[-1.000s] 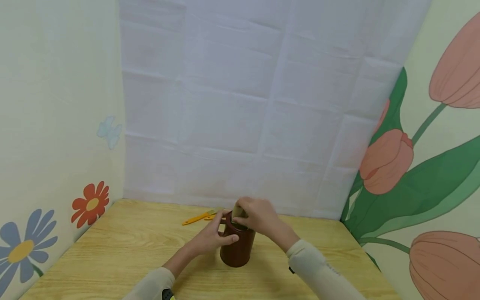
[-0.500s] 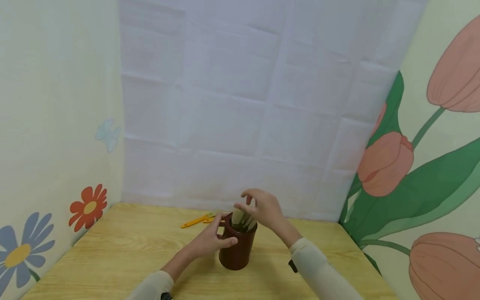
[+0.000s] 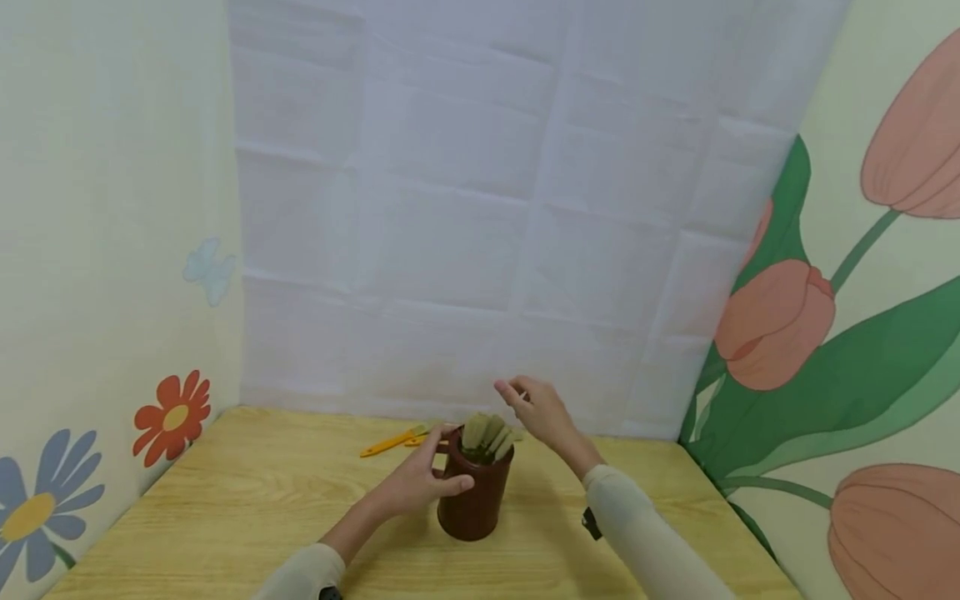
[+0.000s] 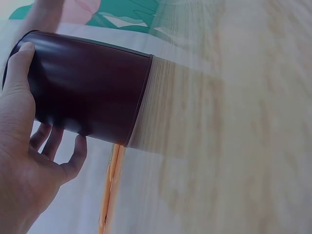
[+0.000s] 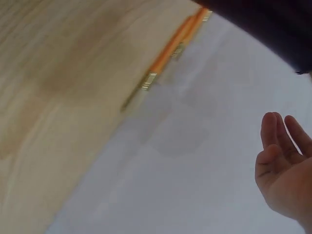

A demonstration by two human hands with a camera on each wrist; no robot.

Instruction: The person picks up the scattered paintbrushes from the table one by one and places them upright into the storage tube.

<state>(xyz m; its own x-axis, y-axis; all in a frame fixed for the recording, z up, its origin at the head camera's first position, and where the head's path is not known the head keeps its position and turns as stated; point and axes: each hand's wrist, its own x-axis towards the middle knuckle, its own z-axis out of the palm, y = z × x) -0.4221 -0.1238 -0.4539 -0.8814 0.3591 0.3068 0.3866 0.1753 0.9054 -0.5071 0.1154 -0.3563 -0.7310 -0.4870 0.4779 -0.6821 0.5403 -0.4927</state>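
Observation:
A dark brown mug stands upright on the wooden table. Its handle side faces my left hand, which grips it, thumb on the near wall and fingers round the other side. Seen from the left wrist, the left hand holds the smooth mug wall near its rim. Several pale, flat-ended pieces like brush bristles stick up out of the mug. My right hand hovers just above and right of them, fingers loosely bent, holding nothing; the right wrist view shows this hand with no object in it.
Orange-handled paintbrushes lie on the table behind and left of the mug, by the back edge. A white creased sheet hangs behind the table. Flower-printed walls stand at both sides.
My right hand has let go of a pale bristle piece in the mug and moved up and right, baring the several pieces. The left hand keeps its grip on the mug.

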